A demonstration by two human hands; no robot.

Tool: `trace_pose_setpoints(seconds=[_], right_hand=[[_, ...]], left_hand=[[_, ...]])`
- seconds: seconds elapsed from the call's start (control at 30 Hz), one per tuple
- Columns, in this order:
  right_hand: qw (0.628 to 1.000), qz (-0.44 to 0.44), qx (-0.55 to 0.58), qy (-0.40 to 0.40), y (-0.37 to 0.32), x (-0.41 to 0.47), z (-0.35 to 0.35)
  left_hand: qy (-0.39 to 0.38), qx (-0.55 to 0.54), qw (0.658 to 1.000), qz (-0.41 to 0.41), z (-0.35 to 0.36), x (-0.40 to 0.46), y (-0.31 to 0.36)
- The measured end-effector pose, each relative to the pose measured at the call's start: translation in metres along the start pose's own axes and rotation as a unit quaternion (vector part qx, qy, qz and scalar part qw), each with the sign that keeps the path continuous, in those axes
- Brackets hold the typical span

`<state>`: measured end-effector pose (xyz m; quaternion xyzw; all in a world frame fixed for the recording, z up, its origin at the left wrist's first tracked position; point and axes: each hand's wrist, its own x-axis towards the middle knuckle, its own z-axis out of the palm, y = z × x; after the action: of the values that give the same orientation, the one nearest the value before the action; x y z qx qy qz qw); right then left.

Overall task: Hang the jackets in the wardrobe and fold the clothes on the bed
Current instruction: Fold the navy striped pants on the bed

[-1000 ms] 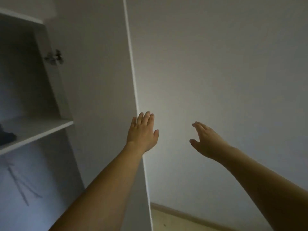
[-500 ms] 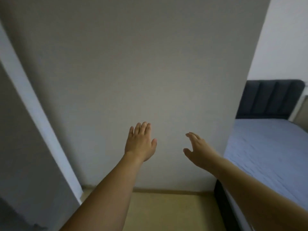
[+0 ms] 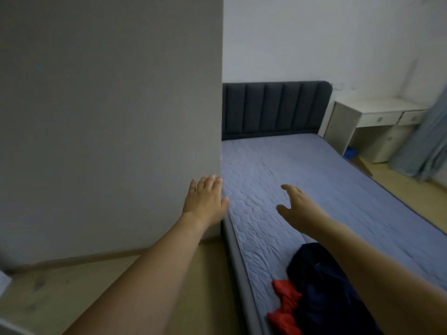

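A bed (image 3: 302, 180) with a pale blue quilted cover and a dark padded headboard (image 3: 273, 110) fills the right half of the view. Near its foot lie a dark navy garment (image 3: 321, 293) and a crumpled red one (image 3: 285, 308), touching each other. My left hand (image 3: 205, 199) is stretched forward with straight fingers, in front of the grey wall's corner, holding nothing. My right hand (image 3: 300, 206) hovers over the mattress, fingers loosely extended, empty. My right forearm hides part of the navy garment.
A grey wall (image 3: 108, 117) stands close on the left, ending at the bed's side. A white desk with drawers (image 3: 372, 119) sits right of the headboard, with a grey-blue curtain (image 3: 428, 141) at the far right. Wooden floor (image 3: 60, 286) runs between wall and bed.
The view has swung right, away from the open wardrobe, past the wall to the bed. Both hands stay raised and empty in much the same pose.
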<state>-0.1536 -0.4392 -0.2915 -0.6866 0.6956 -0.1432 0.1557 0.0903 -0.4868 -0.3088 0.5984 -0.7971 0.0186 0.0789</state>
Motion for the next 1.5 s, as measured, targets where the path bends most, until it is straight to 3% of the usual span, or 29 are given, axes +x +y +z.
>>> trace_pose_setpoints(seconds=[0.2,0.47,0.77,1.03,1.17,1.37,1.43,1.5], right_hand=[[0.998,0.058,0.014,-0.033,0.132,0.012,-0.047],[0.998,0.032,0.015,-0.051,0.244,0.045,-0.048],[0.989,0.053,0.01,-0.135,0.49,0.129,-0.05],[0.966,0.083,0.018,-0.246,0.662,0.182,0.018],[0.958,0.044,-0.001,-0.283,0.73,0.188,0.086],[0.915,-0.067,-0.123,-0.379,0.849,0.18,0.217],[0.889,-0.127,-0.208,-0.388,0.885,0.174,0.246],[0.895,-0.178,-0.235,-0.334,0.909,0.171,0.263]], left_hand=[[-0.024,0.006,0.999,0.043,0.028,0.026,0.12],[-0.114,-0.067,0.981,-0.144,0.115,0.071,0.166],[-0.187,-0.105,0.961,-0.177,0.248,0.146,0.349],[-0.276,-0.193,0.916,-0.217,0.375,0.162,0.492],[-0.311,-0.262,0.884,-0.231,0.46,0.163,0.54],[-0.388,-0.417,0.769,-0.291,0.613,0.136,0.623],[-0.401,-0.39,0.773,-0.299,0.653,0.12,0.65],[-0.37,-0.339,0.811,-0.302,0.675,0.112,0.667]])
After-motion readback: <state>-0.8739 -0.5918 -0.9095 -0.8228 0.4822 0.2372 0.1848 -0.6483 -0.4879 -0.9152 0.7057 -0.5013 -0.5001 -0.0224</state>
